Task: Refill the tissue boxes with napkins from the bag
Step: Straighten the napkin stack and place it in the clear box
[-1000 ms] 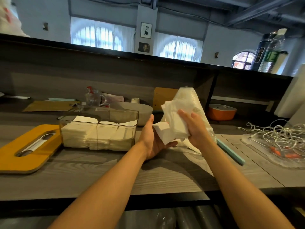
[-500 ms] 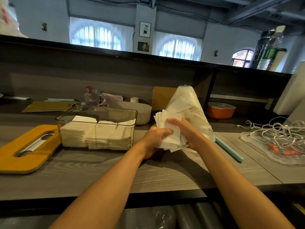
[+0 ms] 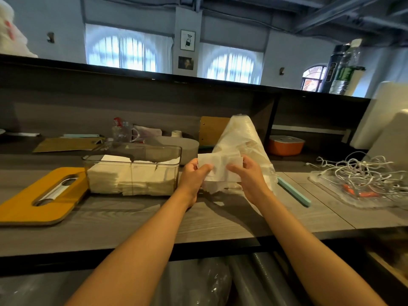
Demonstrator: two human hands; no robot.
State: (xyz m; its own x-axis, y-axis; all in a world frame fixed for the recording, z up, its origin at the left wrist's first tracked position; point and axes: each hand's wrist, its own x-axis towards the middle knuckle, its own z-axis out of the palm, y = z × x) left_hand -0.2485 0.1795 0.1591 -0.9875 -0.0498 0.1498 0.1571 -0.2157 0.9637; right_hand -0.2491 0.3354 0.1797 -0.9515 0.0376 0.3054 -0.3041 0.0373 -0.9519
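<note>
- Two hands are working together near the middle of the wooden counter (image 3: pixel 132 219): the left hand (image 3: pixel 193 176) and the right hand (image 3: pixel 247 176) are both pinching one small stack of napkins (image 3: pixel 220 170) between thumb and fingers, each hand at its own side edge.
- This stack is hanging in the air, just in front of the plastic bag (image 3: pixel 242 140), which is standing upright right of the clear tissue box (image 3: pixel 132 168).
- That box is sitting open on the counter, left of the hands, and is already holding napkins to about half of its height; its orange lid (image 3: pixel 35 199) is lying further left, beside the box.
- I am judging the napkins to be very light, soft and limp, so single sheets may be slipping out or folding when the stack is moving; some lower sheets are already looking uneven.
- Taking hold at both short edges, with the thumbs on top and the fingers below, is probably keeping the sheets together best.
- For the lowering into the box, the stack will be needing a flat position and gentle pressure only, since the thin paper is creasing and tearing easily.
- Far right, a tangle of white cables (image 3: pixel 362 173) is lying well apart from the work.
</note>
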